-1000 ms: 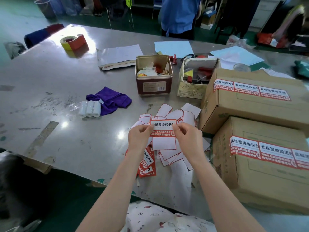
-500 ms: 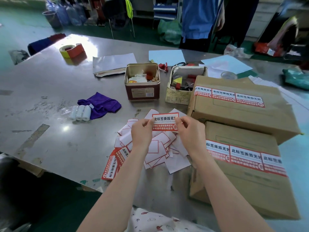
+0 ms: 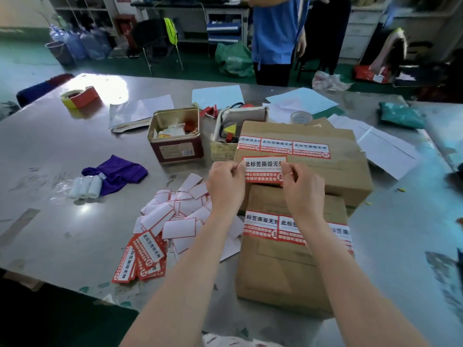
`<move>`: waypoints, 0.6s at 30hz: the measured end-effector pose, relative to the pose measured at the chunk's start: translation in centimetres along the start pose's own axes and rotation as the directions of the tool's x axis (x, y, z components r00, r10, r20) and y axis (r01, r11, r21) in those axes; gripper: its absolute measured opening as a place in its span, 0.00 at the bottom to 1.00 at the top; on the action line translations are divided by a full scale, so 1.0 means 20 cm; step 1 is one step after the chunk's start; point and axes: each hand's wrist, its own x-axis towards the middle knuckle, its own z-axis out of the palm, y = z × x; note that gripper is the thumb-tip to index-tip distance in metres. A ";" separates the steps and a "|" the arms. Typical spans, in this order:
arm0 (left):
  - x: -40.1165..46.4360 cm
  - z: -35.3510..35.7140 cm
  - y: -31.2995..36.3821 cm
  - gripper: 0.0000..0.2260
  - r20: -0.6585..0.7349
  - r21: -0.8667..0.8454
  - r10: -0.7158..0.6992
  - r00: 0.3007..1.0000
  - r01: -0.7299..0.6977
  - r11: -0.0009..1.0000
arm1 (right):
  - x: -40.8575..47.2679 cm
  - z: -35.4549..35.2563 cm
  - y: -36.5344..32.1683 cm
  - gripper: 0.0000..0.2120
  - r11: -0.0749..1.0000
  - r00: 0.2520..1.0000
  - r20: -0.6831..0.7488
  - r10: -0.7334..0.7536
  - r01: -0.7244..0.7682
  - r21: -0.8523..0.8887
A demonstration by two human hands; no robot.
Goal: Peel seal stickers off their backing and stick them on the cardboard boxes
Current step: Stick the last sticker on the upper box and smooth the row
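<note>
A red and white seal sticker is stretched between my two hands, in front of the far cardboard box. My left hand pinches its left edge and my right hand pinches its right edge. The far box carries a row of three stickers on top. The near cardboard box has a row of stickers too, partly hidden by my right forearm. Unpeeled stickers lie fanned by the table's front edge. Empty white backings are heaped beside them.
On the metal table stand an open red tin and a small open carton of odds and ends. A purple cloth, white rolls, a tape roll and loose papers lie around. A person in blue stands behind the table.
Both hands carried the sticker up and to the right, from above the backing pile to in front of the far box. The view tilted up.
</note>
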 end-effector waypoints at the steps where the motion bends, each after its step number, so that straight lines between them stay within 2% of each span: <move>1: 0.00 0.03 0.05 0.15 0.013 -0.002 0.013 1.000 -0.013 1.000 | 0.01 -0.04 0.03 0.14 1.000 1.000 -0.018 0.016 -0.016 0.009; 6: -0.03 0.21 0.25 0.15 0.042 -0.007 0.114 0.993 -0.114 0.993 | 0.09 -0.21 0.19 0.13 0.994 0.989 -0.101 0.108 -0.105 0.041; 11: -0.03 0.39 0.38 0.17 0.131 -0.045 0.139 0.982 -0.134 0.990 | 0.15 -0.33 0.32 0.11 0.971 0.961 -0.144 0.234 -0.224 0.081; 18: -0.01 0.57 0.52 0.15 0.194 -0.024 0.207 0.959 -0.206 0.978 | 0.26 -0.43 0.48 0.15 0.973 0.957 -0.189 0.219 -0.201 0.112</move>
